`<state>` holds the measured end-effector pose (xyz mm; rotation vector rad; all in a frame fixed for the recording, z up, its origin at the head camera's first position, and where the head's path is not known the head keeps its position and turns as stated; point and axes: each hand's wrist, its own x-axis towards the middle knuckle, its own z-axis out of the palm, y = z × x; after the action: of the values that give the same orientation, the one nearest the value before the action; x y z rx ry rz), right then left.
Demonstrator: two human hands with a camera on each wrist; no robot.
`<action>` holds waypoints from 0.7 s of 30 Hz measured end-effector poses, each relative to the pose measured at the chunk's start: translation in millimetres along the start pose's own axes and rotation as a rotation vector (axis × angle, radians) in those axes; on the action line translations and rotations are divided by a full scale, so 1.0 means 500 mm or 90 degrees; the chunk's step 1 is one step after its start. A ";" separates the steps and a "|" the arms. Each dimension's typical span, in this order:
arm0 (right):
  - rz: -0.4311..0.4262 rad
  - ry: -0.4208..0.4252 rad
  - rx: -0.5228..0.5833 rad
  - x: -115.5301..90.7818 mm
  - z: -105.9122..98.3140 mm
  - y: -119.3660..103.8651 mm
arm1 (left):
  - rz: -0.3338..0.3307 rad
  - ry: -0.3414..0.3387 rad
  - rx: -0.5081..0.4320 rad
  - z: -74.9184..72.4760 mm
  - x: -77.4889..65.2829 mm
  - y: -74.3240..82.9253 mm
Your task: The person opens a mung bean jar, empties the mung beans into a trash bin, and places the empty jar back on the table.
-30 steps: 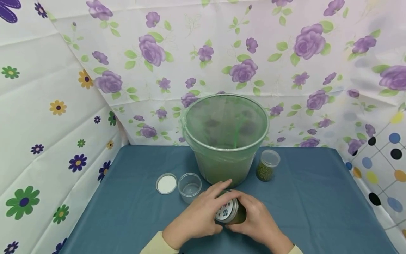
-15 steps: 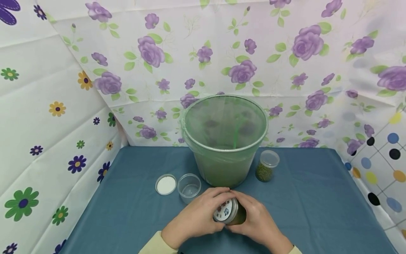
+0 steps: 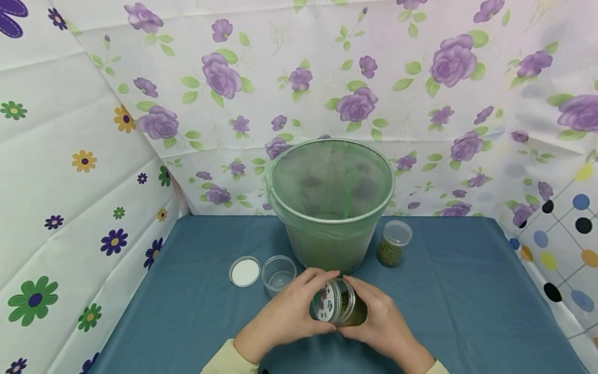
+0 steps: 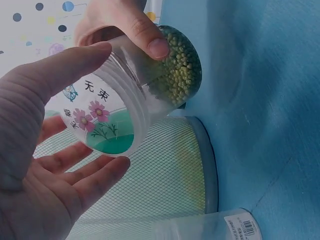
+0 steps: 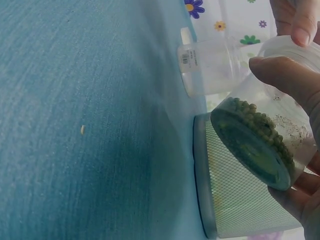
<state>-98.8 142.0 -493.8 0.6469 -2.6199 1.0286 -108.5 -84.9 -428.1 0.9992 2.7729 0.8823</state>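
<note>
Both hands hold a clear plastic jar (image 4: 157,95) of green beans (image 4: 182,70), tilted in front of the bin. My right hand (image 3: 380,317) grips the jar's body, thumb on one side and fingers on the other. My left hand (image 3: 285,311) holds the clear lid (image 4: 102,120), printed with pink flowers and dark characters, its thumb and fingers around the edge. In the head view the lid's printed face points left and stands out from the jar's rim. The beans lie toward the jar's bottom in the right wrist view.
Behind the hands stands a mesh bin (image 3: 327,244) lined with a green bag. An open clear jar (image 3: 279,275) and a loose white-faced lid (image 3: 245,272) are on the left. Right of the bin is a lidded jar of green beans (image 3: 391,252). Blue cloth (image 3: 458,291) covers the table.
The left hand, with the lid, has shifted slightly left of the jar, and more of the jar's rim shows between the hands. The right hand has barely moved.
</note>
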 end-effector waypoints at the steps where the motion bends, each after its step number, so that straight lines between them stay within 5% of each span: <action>1: -0.004 0.003 0.001 0.000 0.000 0.000 | 0.000 -0.001 0.000 0.000 -0.001 0.000; 15: -0.010 0.005 0.030 0.004 -0.006 0.005 | -0.056 0.057 -0.009 -0.013 -0.011 -0.021; 21: 0.013 0.022 0.027 0.005 -0.006 0.008 | -0.111 0.073 -0.022 -0.024 -0.029 -0.037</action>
<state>-102.7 145.8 -493.1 0.6069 -2.5869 1.0933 -110.7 -111.2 -429.6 0.7084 2.8728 0.9871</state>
